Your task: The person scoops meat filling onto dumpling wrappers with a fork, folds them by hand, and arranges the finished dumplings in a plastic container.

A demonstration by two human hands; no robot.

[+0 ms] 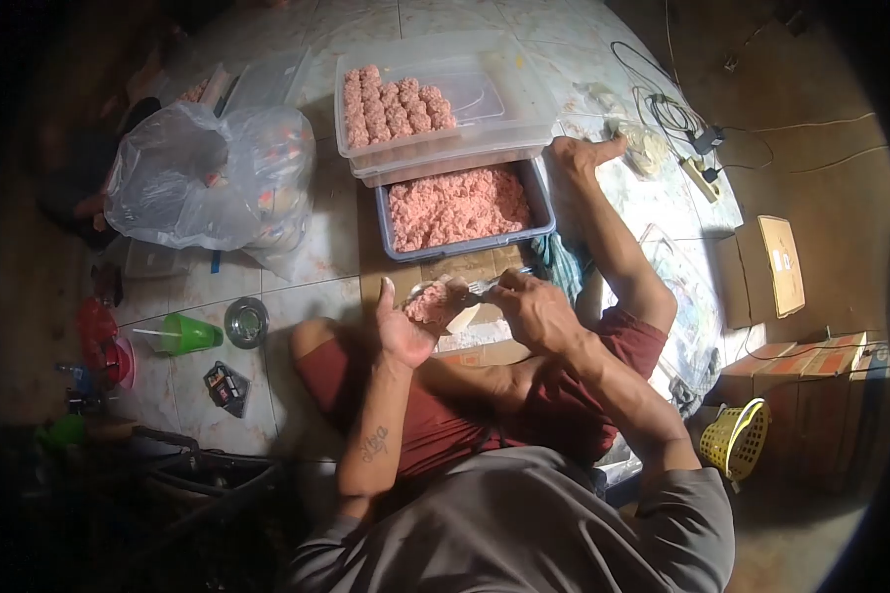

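Tiled floor (334, 227): the working surface, pale, with the person seated cross-legged on it.

Clear plastic container (494, 81): beyond the tub, near edge overlapping the tub's far side. Contents: rounded meat portions (398, 111) set in close columns, grouped to the left; the right part bare.

Translucent plastic bag (173, 188): left of the container, bulging, contents not clear.

Blue-rimmed tub (465, 248): nearer the person than the container, brown cardboard (455, 268) showing at its near side. Contents: loose minced meat (460, 210), pink, uneven on top. Judged heavy in bulk; best lifted by the rim at two opposite sides.

Yellow basket (734, 445): to the person's right, beside stacked boxes.

Green cup (194, 334): left, near a round glass dish (247, 323).

Left grip (405, 334): palm upturned, thumb spread wide, meat carried on the fingers.

Right grip (539, 314): closed about a fork, knuckles up.

Meat lump (426, 302): on the left fingers, before the tub. Judged light, soft, sticky and slightly slippery, apt to smear or break if pinched; best cradled from beneath.

Metal fork (479, 290): tines at the lump's side, handle largely hidden. Judged stiff and light; best held by the handle.
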